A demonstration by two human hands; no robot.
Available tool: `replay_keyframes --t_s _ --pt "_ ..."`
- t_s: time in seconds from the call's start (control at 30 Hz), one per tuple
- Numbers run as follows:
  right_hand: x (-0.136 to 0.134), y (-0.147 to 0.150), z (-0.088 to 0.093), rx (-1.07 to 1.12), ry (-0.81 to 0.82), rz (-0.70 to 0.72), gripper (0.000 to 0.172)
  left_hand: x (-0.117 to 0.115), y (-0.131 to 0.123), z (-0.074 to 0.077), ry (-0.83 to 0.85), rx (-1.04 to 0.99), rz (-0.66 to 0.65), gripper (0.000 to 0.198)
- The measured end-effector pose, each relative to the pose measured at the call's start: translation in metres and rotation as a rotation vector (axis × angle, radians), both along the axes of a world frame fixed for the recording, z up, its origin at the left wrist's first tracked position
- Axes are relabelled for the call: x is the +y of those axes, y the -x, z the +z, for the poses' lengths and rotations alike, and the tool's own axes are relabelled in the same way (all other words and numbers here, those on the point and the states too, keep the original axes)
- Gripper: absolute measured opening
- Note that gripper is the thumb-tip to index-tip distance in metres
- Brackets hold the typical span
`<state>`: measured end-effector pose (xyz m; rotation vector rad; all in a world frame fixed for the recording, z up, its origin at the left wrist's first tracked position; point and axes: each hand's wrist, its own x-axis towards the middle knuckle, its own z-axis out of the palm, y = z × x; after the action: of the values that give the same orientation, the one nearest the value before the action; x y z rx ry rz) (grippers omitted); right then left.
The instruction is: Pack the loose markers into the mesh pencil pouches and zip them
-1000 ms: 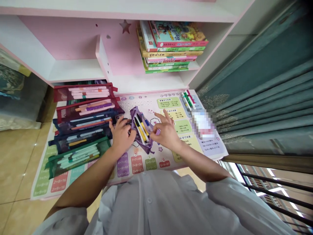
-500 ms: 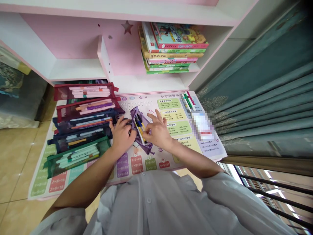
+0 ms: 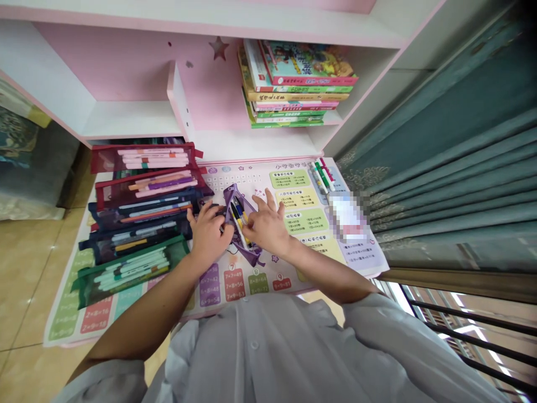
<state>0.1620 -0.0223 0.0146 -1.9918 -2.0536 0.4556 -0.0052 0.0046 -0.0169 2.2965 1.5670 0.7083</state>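
A purple mesh pencil pouch (image 3: 253,257) lies unzipped on the desk mat between my hands, with several pens (image 3: 239,212) inside, yellow, dark blue and white among them. My left hand (image 3: 210,232) is at the pouch's left edge, its thumb and a finger closed on the purple fabric. On the other side, my right hand (image 3: 268,226) pinches at the right edge with thumb and index finger, the other fingers raised and spread. The fingertips partly cover the pouch's edges.
Red (image 3: 100,160), navy (image 3: 98,218) and green (image 3: 90,291) pouches with pens line the mat's left side. Loose markers (image 3: 322,174) and a blurred white object (image 3: 348,215) lie right. Stacked books (image 3: 300,95) stand on the shelf (image 3: 260,143); a curtain (image 3: 440,162) hangs right.
My right hand has shifted very slightly left at the pouch's edge, and its wrist sits a little further left. The left hand keeps nearly the same place.
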Motion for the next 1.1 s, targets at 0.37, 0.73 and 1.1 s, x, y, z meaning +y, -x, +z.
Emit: replay_keyframes --t_s 0.37,0.73,1.1 --pt "0.027 -0.099 -0.005 -0.038 -0.346 -0.296 0.021 0.001 0.000 0.000 0.016 -0.021 -0.002 0.024" --pt "0.054 -0.204 -0.037 -0.361 -0.099 -0.703 0.039 0.002 0.001 -0.004 -0.007 -0.017 -0.007 0.023" --pt "0.060 -0.208 -0.045 -0.403 0.019 -0.689 0.043 0.002 0.001 -0.005 -0.027 -0.004 0.005 0.023"
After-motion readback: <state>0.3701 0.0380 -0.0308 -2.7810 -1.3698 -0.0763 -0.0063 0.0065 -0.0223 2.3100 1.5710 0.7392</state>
